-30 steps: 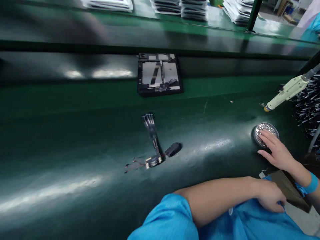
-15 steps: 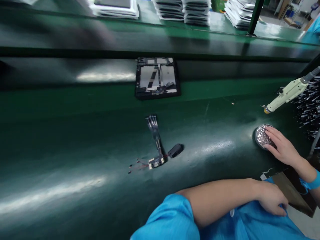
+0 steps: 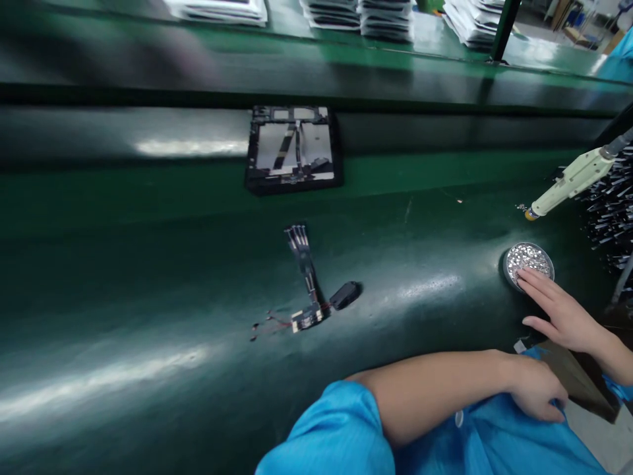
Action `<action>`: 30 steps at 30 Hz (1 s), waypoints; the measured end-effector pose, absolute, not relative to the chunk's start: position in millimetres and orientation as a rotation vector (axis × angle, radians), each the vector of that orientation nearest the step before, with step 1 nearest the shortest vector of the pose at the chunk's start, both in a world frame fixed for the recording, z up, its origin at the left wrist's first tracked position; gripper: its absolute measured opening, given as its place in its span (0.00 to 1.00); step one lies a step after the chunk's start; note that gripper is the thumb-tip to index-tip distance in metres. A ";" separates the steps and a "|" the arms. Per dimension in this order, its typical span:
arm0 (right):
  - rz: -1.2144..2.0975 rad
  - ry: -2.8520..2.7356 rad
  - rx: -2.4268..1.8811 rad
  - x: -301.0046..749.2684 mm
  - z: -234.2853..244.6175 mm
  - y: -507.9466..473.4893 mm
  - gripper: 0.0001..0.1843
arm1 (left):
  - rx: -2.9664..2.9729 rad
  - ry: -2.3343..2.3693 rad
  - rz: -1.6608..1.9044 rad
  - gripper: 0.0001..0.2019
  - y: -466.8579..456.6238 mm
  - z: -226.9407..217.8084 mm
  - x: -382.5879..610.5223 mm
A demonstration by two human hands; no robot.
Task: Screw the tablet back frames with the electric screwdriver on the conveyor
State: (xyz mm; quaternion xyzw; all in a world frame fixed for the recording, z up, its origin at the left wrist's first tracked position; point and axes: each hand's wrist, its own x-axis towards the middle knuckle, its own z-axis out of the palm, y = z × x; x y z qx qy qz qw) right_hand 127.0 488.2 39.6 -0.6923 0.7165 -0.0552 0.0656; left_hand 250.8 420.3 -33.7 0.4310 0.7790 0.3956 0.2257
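Note:
My right hand (image 3: 564, 313) is open, with its fingers stretched over the near edge of a round tin of small silvery screws (image 3: 530, 257). Its fingertips seem to touch the screws, and the thumb is held apart. Across my lap lies my left forearm. My left hand (image 3: 539, 389) is closed beside the blue clothing, fingers curled under, so what they hold, if anything, is hidden. Just beyond the tin hangs a pale green electric screwdriver (image 3: 568, 183), its tip pointing down-left, touched by neither hand.
An opened black tablet (image 3: 297, 148) lies at the bench's back. Nearer are a ribbon cable (image 3: 302, 254), a small circuit board (image 3: 307, 318) with thin wires and a black oval part (image 3: 346, 295). Stacked white packets (image 3: 386, 20) stand on the shelf. Many dark thin pieces (image 3: 613, 211) crowd the right.
My right hand has drawn back toward me, baring more of the screws, and its thumb has left the tin. The tablet has shifted left along the bench. My left hand stays put.

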 end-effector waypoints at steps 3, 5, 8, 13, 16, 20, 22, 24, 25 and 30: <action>-0.161 2.211 -2.096 121.7 32.9 479.2 0.39 | 1.183 2.121 1.080 0.26 416.5 -29.5 250.3; -0.175 2.268 -2.092 114.9 28.6 475.9 0.38 | 1.181 2.127 1.063 0.26 415.7 -28.5 250.4; -0.206 2.362 -2.069 105.8 23.9 474.7 0.36 | 1.191 2.136 1.055 0.26 417.8 -30.4 250.9; -0.198 2.302 -2.113 108.8 23.4 472.2 0.37 | 1.190 2.153 1.097 0.26 422.8 -37.6 251.1; -0.204 2.234 -2.108 119.7 28.9 472.9 0.36 | 1.184 2.162 1.127 0.25 424.8 -40.6 250.3; -0.183 2.173 -2.146 128.3 32.9 470.4 0.38 | 1.199 2.141 1.141 0.25 426.7 -44.0 249.4; -0.192 2.168 -2.166 125.0 30.5 467.0 0.39 | 1.201 2.149 1.160 0.25 428.5 -47.0 249.1; -0.220 2.215 -2.157 117.4 26.3 464.9 0.38 | 1.208 2.163 1.186 0.25 430.9 -50.7 248.7; -0.236 2.250 -2.143 113.0 24.2 464.8 0.38 | 1.209 2.169 1.200 0.24 432.2 -52.5 248.3; -0.292 2.328 -2.112 103.4 19.9 466.0 0.36 | 1.203 2.147 1.202 0.23 433.6 -54.7 247.1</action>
